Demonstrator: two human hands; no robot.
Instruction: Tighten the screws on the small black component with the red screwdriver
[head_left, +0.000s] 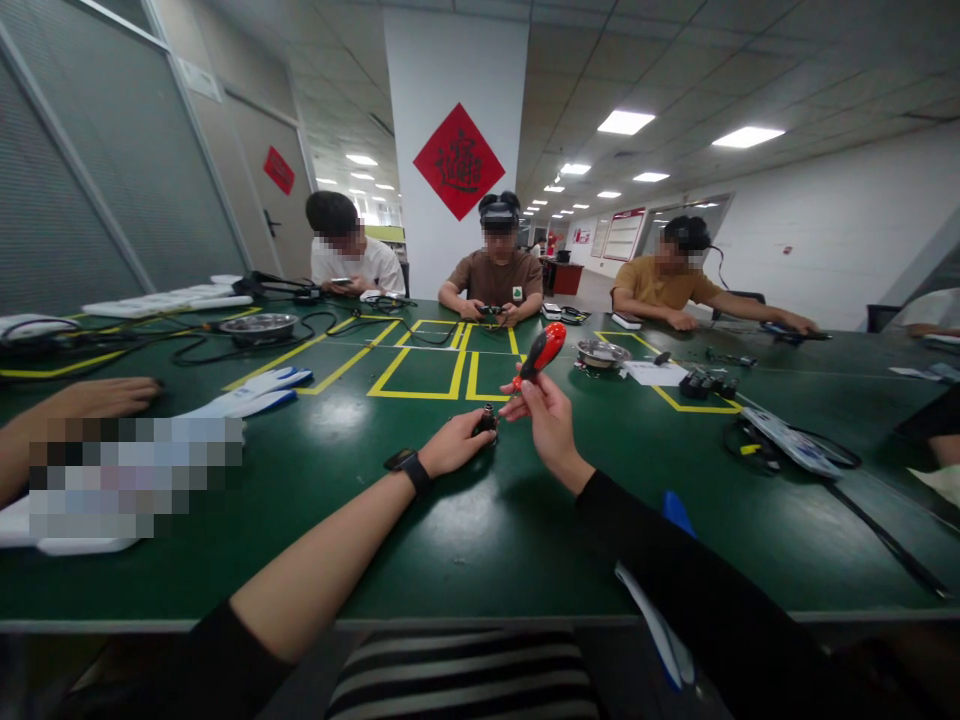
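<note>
My right hand (550,425) is closed around a red-and-black screwdriver (543,352), handle up and tilted to the right, its tip side low between my fingers. Just left of it, my left hand (455,443) grips a small black cylindrical part with a metal top (488,415) close to the green table. The two hands are near each other but apart. My fingers cover most of the black part, so its exact kind is unclear. A dark watch sits on my left wrist.
Yellow tape boxes (416,394) mark the green table (337,500). White-blue gloves (255,395) lie left. Metal bowls (604,353) stand on both sides. Black parts (706,385), paper and a power strip (789,442) lie right. Co-workers sit opposite; another person's hand (97,402) rests at left.
</note>
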